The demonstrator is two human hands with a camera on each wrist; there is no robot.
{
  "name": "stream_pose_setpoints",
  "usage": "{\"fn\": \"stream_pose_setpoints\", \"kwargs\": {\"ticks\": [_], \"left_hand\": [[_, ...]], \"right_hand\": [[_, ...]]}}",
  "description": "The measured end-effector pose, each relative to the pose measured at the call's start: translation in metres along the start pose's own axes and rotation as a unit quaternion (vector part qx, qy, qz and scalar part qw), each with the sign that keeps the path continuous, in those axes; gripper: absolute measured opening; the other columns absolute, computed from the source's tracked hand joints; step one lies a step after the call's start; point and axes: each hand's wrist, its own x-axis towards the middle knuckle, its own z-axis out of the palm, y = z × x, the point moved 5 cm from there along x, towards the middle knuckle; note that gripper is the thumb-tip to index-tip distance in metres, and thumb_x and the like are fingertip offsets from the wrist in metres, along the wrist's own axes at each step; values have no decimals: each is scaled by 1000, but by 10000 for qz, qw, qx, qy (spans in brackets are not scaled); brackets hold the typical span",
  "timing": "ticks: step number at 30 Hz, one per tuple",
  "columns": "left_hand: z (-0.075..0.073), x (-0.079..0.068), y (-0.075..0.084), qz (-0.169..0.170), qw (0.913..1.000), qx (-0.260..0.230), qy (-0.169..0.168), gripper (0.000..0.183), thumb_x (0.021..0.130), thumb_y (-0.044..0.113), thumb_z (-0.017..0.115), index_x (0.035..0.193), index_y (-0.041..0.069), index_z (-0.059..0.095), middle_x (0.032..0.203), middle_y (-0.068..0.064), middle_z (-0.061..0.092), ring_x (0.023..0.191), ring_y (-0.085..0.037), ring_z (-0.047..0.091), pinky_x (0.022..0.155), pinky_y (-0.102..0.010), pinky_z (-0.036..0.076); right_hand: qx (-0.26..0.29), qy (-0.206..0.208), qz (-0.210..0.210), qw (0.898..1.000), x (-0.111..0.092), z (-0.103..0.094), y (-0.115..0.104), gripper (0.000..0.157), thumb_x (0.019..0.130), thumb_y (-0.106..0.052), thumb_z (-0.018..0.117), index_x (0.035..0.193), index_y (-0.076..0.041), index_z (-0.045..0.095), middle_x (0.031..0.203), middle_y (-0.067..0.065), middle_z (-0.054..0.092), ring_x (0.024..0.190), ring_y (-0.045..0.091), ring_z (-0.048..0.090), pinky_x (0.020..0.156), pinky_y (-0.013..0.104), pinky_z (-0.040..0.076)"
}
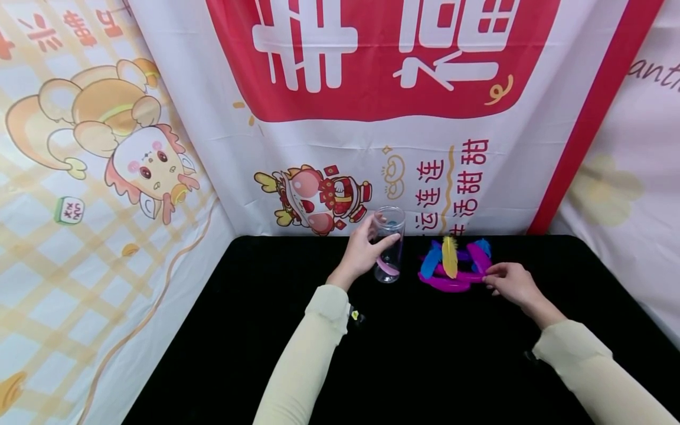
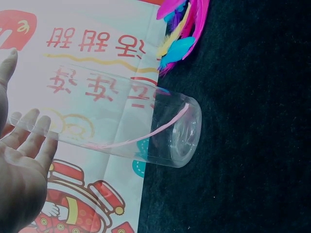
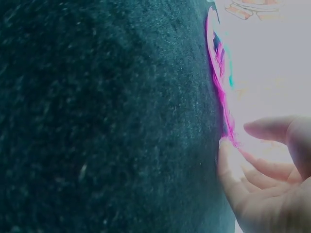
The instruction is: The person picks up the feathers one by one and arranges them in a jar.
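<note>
The left hand [image 1: 363,245] curls round 1 tall clear cup [image 1: 392,254], likely so it can't tip, while the right hand [image 1: 514,285], thumb and fingers a bit apart, touches bright feathers [image 1: 450,261] lying beside the cup on the black table [image 1: 414,354].

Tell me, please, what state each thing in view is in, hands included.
Clear cylindrical container: upright; whether lidded is unclear.
Pink strip: curved, seen low at the container.
Feathers: loosely heaped, several colours.
Left hand: gripping the container.
Right hand: fingertips at the feathers' edge.
Red-and-white banner: lettering turned sideways.
</note>
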Motion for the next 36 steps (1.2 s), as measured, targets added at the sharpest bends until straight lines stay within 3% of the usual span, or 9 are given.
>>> {"fn": "stream_pose_setpoints", "kwargs": {"ticks": [8,22,29,36], "left_hand": [[1,0,0,16,10000,3,41,68,92,38,79,148,16,48,137,-3,61,134,-20,55,113,-37,44],[1,-2,1,-31,10000,-1,30,71,92,39,79,150,15,46,138,-2,60,135,-20,55,113,-36,44],[0,0,1,-29,10000,43,31,70,92,40,78,150,16,47,138,-3,61,134,-20,55,113,-36,44],[0,0,0,-75,10000,26,3,71,91,41,78,150,16,46,136,0,61,134,-19,55,113,-37,44]], "right_hand": [[343,83,-32,9994,4,3,-2,30,101,-7,62,119,17,60,97,23,74,80,22,74,69,32,63],[498,730,-157,9960,5,3,-5,24,101,-6,62,115,13,64,94,19,75,76,18,74,67,31,63],[1062,585,-28,9926,6,6,-6,29,102,-5,59,123,16,59,96,17,75,78,16,74,72,34,63],[1817,385,115,9825,7,12,-7,39,102,-2,59,133,20,49,98,13,76,82,11,74,80,35,63]]}}
